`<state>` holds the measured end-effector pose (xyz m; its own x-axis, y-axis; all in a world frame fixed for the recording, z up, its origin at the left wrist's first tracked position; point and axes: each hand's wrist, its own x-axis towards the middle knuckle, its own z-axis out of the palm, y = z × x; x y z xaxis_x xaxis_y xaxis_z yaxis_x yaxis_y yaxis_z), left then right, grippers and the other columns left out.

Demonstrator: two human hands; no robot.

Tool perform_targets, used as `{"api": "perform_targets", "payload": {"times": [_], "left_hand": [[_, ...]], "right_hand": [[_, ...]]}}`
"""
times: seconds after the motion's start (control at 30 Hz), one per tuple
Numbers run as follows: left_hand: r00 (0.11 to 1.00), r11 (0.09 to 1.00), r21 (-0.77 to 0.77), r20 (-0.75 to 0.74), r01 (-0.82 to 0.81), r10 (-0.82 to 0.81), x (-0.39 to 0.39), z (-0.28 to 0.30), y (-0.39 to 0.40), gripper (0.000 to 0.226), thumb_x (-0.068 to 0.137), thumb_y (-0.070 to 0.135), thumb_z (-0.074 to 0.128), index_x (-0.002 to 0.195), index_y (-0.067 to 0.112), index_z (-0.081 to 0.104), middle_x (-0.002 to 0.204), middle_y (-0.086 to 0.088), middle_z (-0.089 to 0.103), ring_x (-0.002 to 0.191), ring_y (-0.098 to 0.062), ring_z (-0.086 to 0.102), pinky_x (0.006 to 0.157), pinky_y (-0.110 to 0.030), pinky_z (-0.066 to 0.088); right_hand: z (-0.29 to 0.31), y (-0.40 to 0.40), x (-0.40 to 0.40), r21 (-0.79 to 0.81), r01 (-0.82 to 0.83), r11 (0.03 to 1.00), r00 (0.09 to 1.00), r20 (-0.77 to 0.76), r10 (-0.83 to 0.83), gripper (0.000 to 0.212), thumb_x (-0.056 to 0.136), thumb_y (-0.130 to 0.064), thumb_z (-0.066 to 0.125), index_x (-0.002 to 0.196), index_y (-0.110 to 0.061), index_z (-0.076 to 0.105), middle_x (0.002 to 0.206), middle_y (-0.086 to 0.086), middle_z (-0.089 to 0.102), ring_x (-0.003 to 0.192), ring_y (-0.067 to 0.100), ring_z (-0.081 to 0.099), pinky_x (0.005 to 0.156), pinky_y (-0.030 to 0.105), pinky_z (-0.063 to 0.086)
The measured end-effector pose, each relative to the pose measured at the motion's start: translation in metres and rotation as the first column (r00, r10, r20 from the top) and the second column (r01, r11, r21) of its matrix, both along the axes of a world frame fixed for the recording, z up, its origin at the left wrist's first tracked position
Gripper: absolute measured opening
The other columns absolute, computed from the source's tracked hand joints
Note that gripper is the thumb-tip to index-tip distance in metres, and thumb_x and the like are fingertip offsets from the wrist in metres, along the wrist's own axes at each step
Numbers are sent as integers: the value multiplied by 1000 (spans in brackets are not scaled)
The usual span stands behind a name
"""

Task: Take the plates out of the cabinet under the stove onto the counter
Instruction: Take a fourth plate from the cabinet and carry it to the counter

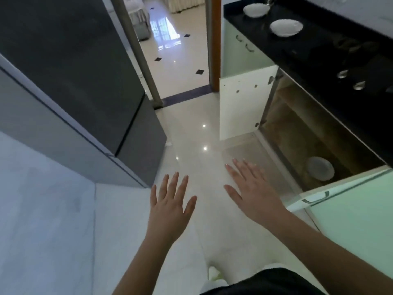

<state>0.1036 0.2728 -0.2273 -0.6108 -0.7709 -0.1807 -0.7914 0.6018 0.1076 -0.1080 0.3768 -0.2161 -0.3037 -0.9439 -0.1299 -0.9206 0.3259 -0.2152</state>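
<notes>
On the black counter [314, 54], toward its far end, two white plates sit apart from each other: one plate [255, 10] near the far corner, the other plate [286, 27] a little nearer and close to the front edge. Nearer along the counter lies the dark stove [365, 67], with two shiny knobs [350, 79] at its front edge. Under it the cabinet [302, 133] stands with both doors swung out: the white inner face of the far door [242, 105] is turned to the camera, and the pale green near door [353, 211] shows its handle [315, 198]. On the cabinet's floor, toward the near front corner, rests what looks like one more plate [320, 168], dim in the shadow.

Both hands hang over the glossy tiled floor [191, 128], holding nothing. The left hand [170, 201] is palm down with fingers straight and spread. The right hand [253, 188] is likewise flat and spread, its fingertips pointing toward the cabinet's front edge, apart from the plate inside.

A tall dark grey fridge [70, 67] stands on the left, and a doorway [176, 45] opens beyond it.
</notes>
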Motion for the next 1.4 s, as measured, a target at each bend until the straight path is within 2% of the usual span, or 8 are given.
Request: {"api": "perform_targets", "payload": {"times": [0.13, 0.27, 0.6, 0.83, 0.93, 1.13, 1.3, 1.4], "left_hand": [[998, 999, 18, -39, -44, 44, 18, 1, -23, 78, 86, 71, -13, 156, 38, -4, 165, 8, -10, 148, -16, -23, 120, -50, -12], [997, 999, 35, -77, -20, 22, 8, -4, -47, 74, 89, 69, -6, 156, 39, -3, 165, 9, -10, 147, -14, -25, 120, -48, -15], [969, 969, -18, -13, 246, -246, -111, -19, -146, 71, 93, 67, -4, 157, 36, 0, 166, 6, -5, 149, -17, -18, 121, -46, -12], [910, 910, 14, -29, 413, -413, -230, -1, -193, 80, 84, 73, -17, 155, 39, -6, 163, 10, -14, 147, -16, -26, 121, -47, -13], [872, 872, 1, 18, 489, -489, -268, 0, -211, 79, 83, 72, -19, 155, 39, -9, 164, 10, -15, 146, -16, -26, 121, -49, -9], [777, 774, -86, -4, 627, -629, -344, 2, -250, 77, 91, 70, -7, 157, 34, 8, 165, 6, -1, 147, -17, -19, 117, -46, -18], [685, 685, -91, -32, 723, -728, -416, -2, -295, 74, 94, 66, -3, 157, 32, 15, 166, 4, 10, 152, -18, -4, 119, -44, -8], [601, 604, -105, -61, 790, -797, -453, -10, -318, 68, 98, 60, 12, 154, 28, 31, 162, 0, 27, 151, -22, 14, 119, -44, 2]], "right_hand": [[1, -25, 13, -21, -93, 995, 996, 7, 93, 66, 97, -59, 11, 153, -27, 22, 161, 2, 23, 148, 24, 15, 117, 36, 1], [-7, -44, 3, -7, -74, 997, 997, 23, 74, 66, 97, -61, 13, 155, -30, 6, 164, -1, 9, 150, 20, 6, 118, 35, -1], [-47, -77, -83, 52, 204, 978, 976, 65, -207, 70, 92, -65, 3, 154, -32, 0, 164, -2, 0, 150, 20, -1, 114, 34, -8], [-49, -93, -167, 54, 376, 925, 914, 144, -380, 84, 81, -72, -17, 154, -34, 2, 164, -4, 2, 150, 19, 1, 120, 40, 5], [-48, -100, -195, 69, 423, 904, 889, 160, -428, 80, 83, -70, -12, 153, -34, 0, 164, -4, 2, 150, 18, 0, 121, 41, 11], [-34, -121, -244, 26, 548, 836, 828, 127, -547, 72, 89, -68, 0, 153, -35, 0, 164, -6, 1, 149, 15, -3, 117, 37, 8], [-27, -153, -280, 3, 648, 761, 760, 64, -647, 67, 94, -63, 9, 153, -33, 3, 164, -4, 2, 149, 16, -1, 117, 36, 5], [-28, -178, -296, -6, 713, 702, 701, 19, -712, 64, 97, -60, 15, 153, -31, 5, 164, -2, 5, 149, 19, 2, 114, 35, -1]]}}
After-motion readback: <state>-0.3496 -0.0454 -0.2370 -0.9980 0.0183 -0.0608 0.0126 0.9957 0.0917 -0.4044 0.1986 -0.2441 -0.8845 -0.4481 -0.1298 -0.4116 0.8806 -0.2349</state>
